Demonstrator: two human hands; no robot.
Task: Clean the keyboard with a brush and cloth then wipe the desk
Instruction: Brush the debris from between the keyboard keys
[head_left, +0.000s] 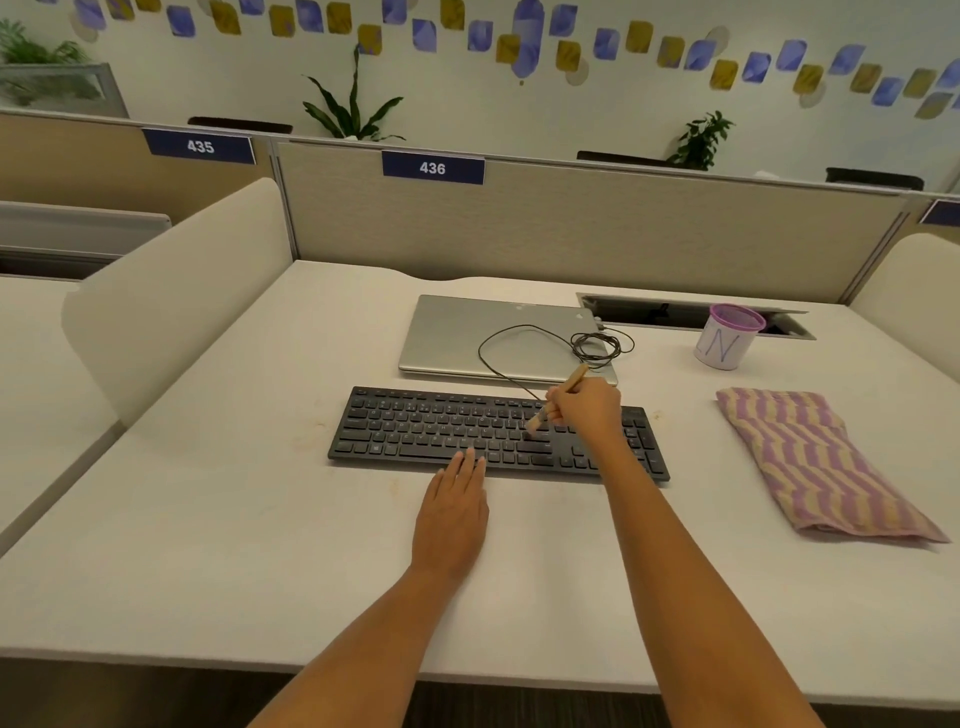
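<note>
**Brush at work on the keyboard, cloth lying by**

An office cubicle with a pale desk (208, 519) fills the view, backed by a beige partition (623, 228) that carries a blue label reading 436 (432, 167); potted plants (353, 109) stand behind the partition against a wall patterned in blue and ochre.

A black keyboard (441, 426) lies across the middle of the desk. The right hand (587, 410) is above its right-centre part, fingers curled round the wooden handle of a small brush (553, 402), whose bristles are down on the keys. The left hand (454, 512) rests flat on the desk just near of the keyboard, fingers straight and together, their tips touching the keyboard's near edge.

A folded cloth (815, 462), striped in purple and tan, lies on the desk to the right of the keyboard, apart from it. Just beyond the keyboard sits a closed silver laptop (467, 332) with a dark cable (550, 343) looped on its lid. Far right, a white cup with a purple rim (727, 338) stands beside a cable slot (675, 312) in the desk.
</note>
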